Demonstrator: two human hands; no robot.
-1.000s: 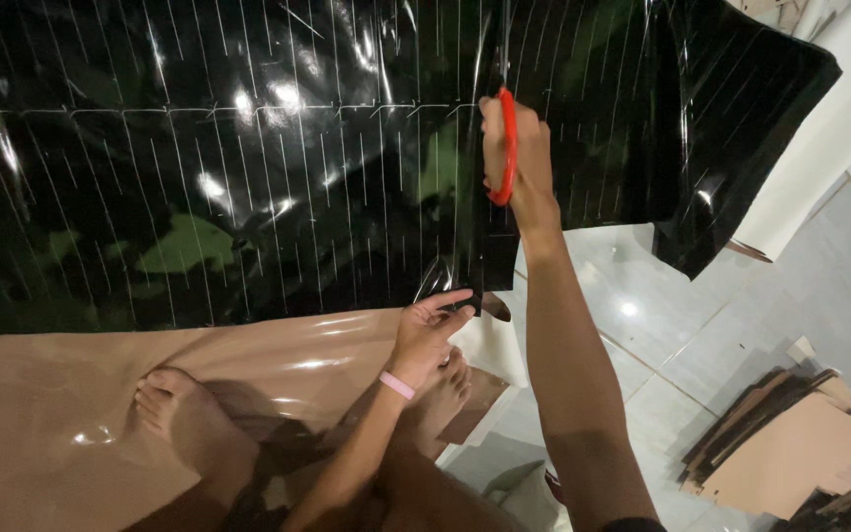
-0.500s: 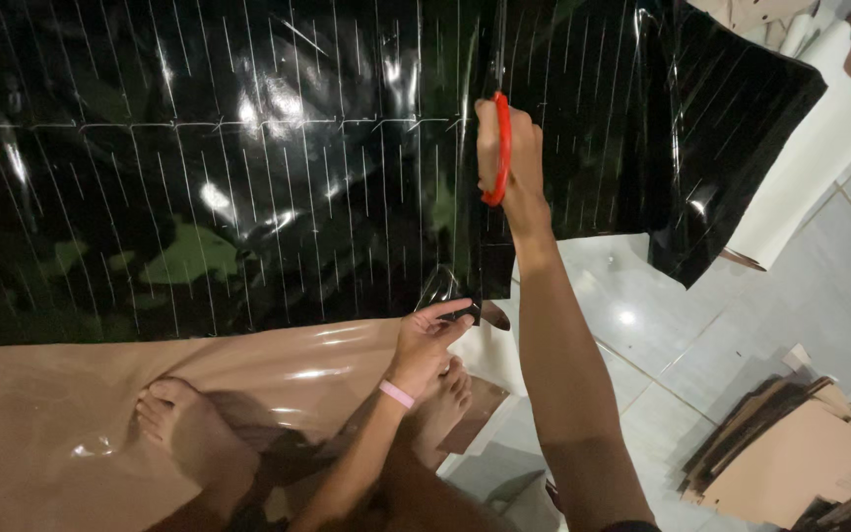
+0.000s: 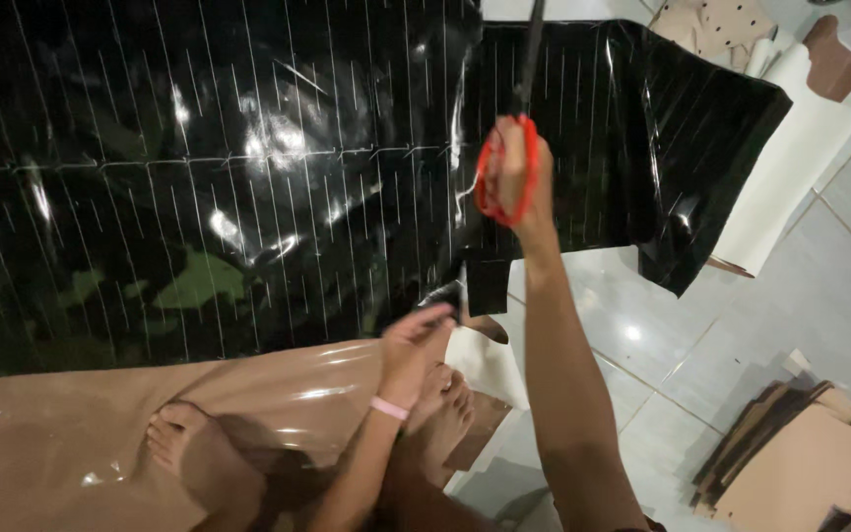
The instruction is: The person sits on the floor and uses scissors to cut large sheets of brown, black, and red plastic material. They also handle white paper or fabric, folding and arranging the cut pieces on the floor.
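Black glossy sheet (image 3: 278, 177), marked with thin white lines, lies spread on the floor ahead of the person, its long axis running left to right. Red-handled scissors (image 3: 509, 167) stand in a cut near its right part, blades pointing away from the person. Right hand (image 3: 516, 172) is closed through the scissor handles. Left hand (image 3: 414, 335) pinches the sheet's near edge at the start of the cut, nearer the body. A tan sheet (image 3: 100, 414) lies under the black sheet's near edge, beneath bare feet (image 3: 199, 458). Right of the black sheet: open tiled floor (image 3: 642, 335) and stacked cardboard (image 3: 800, 463).
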